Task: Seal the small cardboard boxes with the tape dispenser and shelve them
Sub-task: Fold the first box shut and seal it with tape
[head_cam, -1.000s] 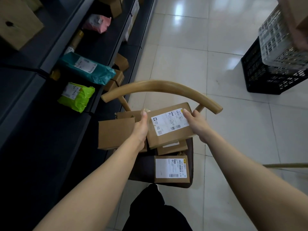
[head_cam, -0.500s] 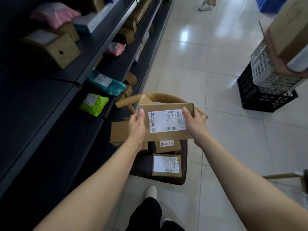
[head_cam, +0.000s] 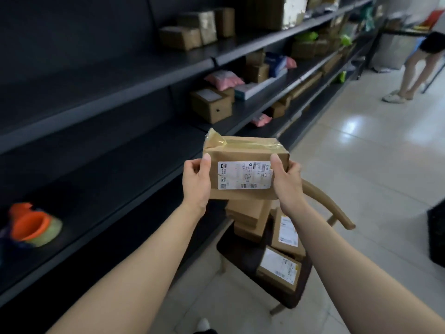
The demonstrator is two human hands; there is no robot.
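Note:
I hold a small cardboard box (head_cam: 245,153) up in front of me, level with a dark shelf. It carries a white shipping label on the face toward me and yellowish tape along its top. My left hand (head_cam: 196,182) grips its left side and my right hand (head_cam: 286,182) grips its right side. Below it, several more small boxes (head_cam: 279,268) lie stacked on the dark seat of a wooden chair (head_cam: 325,201). An orange tape dispenser (head_cam: 30,225) with tape rolls rests on the lower shelf at far left.
Dark metal shelving (head_cam: 115,102) runs along the left, with parcels such as a brown box (head_cam: 212,104) and a pink bag (head_cam: 224,79). A person's legs (head_cam: 414,68) stand at the far right on the tiled floor. A black crate (head_cam: 437,235) sits at the right edge.
Both hands have lifted the labelled box off the chair's pile and raised it toward the shelves. My view has swung up and left, from the chair to the shelving.

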